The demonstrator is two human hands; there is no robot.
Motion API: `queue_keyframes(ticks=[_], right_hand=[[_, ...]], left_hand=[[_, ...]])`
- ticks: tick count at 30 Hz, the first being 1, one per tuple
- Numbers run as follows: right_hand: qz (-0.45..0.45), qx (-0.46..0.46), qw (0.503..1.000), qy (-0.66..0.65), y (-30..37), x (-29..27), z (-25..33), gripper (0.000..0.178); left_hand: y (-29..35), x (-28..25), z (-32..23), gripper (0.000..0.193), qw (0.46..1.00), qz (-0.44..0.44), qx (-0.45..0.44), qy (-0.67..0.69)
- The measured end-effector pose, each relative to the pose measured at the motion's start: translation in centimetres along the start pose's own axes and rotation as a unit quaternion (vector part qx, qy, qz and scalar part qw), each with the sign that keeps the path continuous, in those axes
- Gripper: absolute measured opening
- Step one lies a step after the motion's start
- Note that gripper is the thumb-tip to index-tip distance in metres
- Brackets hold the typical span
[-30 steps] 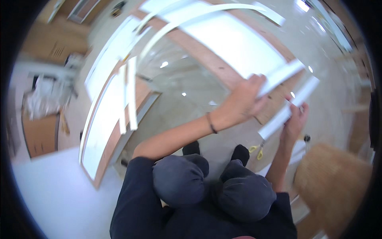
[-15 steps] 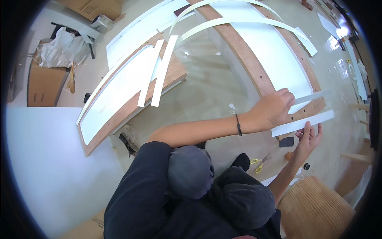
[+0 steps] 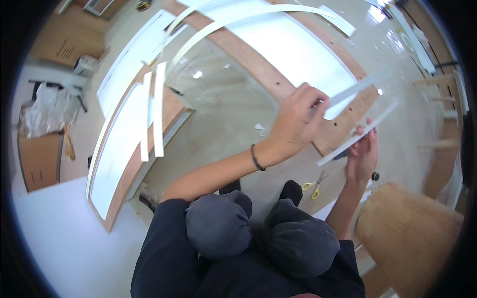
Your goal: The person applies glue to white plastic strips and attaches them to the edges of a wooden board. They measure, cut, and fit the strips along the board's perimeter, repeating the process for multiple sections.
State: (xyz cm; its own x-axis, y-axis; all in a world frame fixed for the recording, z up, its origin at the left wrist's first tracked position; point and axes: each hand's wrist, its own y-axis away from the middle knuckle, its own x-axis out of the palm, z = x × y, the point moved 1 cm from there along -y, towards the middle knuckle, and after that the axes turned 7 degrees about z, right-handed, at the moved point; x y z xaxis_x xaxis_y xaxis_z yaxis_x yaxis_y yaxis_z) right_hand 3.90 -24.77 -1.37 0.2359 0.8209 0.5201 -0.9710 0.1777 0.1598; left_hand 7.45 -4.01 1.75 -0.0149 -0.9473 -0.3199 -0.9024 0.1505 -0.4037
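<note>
My left hand [image 3: 300, 119] is closed on one end of a thin pale strip [image 3: 354, 92], which slants up to the right and is blurred at its far end. Below it, my right hand [image 3: 363, 151] grips a white strip [image 3: 357, 134] from underneath, fingers curled over its edge. The two strips are apart and run nearly parallel. Both are above the near end of a long wooden-framed panel [image 3: 343, 122] with a white inset. What the strips are made of I cannot tell.
Two white strips [image 3: 159, 109] lie across a second curved wooden-framed panel [image 3: 121, 191] at left. Long white bands [image 3: 218, 25] arch over the panels. Yellow-handled scissors [image 3: 312, 188] lie on the floor by my feet. A ribbed wooden stool [image 3: 405, 218] stands at right.
The whole view has shifted, so the panels sit further left. Both strips have tilted more steeply, and the right-hand strip has turned from its broad face toward its edge.
</note>
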Motion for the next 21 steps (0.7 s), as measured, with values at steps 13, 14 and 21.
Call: queue_keyframes(ticks=[13, 14, 21], right_hand=[[-0.046, -0.013, 0.977, 0.208, -0.6, 1.2, 0.0, 0.048], [-0.048, -0.022, 0.976, 0.212, -0.8, 1.1, 0.0, 0.051], [-0.024, -0.04, 0.97, 0.239, -1.9, 0.4, 0.8, 0.055]], left_hand=[[-0.3, -0.2, -1.1, 0.029, 0.929, 0.083, -0.243, 0.268], [-0.3, -0.3, -1.2, 0.03, 0.942, 0.083, -0.223, 0.238], [0.0, 0.0, -0.9, 0.027, 0.996, 0.054, -0.011, -0.066]])
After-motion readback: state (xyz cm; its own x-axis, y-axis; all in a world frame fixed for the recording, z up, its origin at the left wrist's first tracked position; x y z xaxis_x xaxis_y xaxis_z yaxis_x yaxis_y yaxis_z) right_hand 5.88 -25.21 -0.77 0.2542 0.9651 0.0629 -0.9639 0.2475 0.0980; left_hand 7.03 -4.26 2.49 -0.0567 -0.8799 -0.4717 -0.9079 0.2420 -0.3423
